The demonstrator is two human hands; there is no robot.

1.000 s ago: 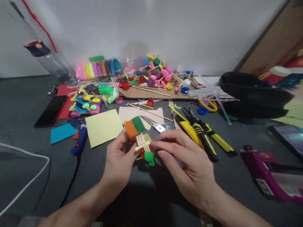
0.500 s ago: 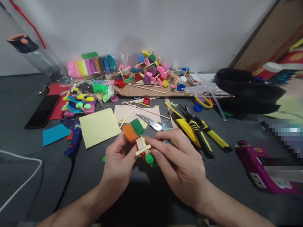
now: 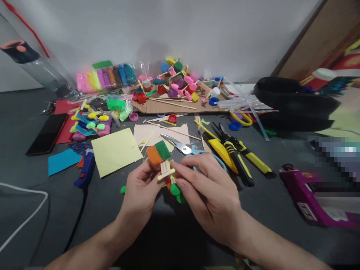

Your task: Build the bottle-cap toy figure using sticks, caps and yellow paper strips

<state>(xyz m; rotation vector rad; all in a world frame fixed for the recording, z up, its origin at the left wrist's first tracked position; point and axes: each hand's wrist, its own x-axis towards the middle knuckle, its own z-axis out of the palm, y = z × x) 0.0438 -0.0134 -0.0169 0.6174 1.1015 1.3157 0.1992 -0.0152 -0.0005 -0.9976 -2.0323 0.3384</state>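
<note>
Between my hands is a small craft model, made of an orange and green block [image 3: 159,152], short pale wooden sticks [image 3: 165,170] and green round pieces [image 3: 174,189]. My left hand [image 3: 137,191] is closed around its left side, with the thumb below the block. The fingertips of my right hand [image 3: 215,193] pinch its right side, by the stick ends and the green rounds. Some red shows under the crosswise stick; the underside is hidden by my fingers. Beyond my right hand lie scissors [image 3: 184,149] with light blue handles, partly covered by it.
A blue glue gun [image 3: 86,168] and yellow paper [image 3: 115,152] lie left. Pliers [image 3: 239,161] and a yellow utility knife [image 3: 222,153] are right, near a magenta box [image 3: 302,197]. Cardboard [image 3: 168,107] with colourful caps and sticks lies behind; a bottle [image 3: 47,71] stands back left.
The model has tilted slightly in my hands. A wider gap shows between the crosswise stick and the green round pieces. The whole view has shifted a little.
</note>
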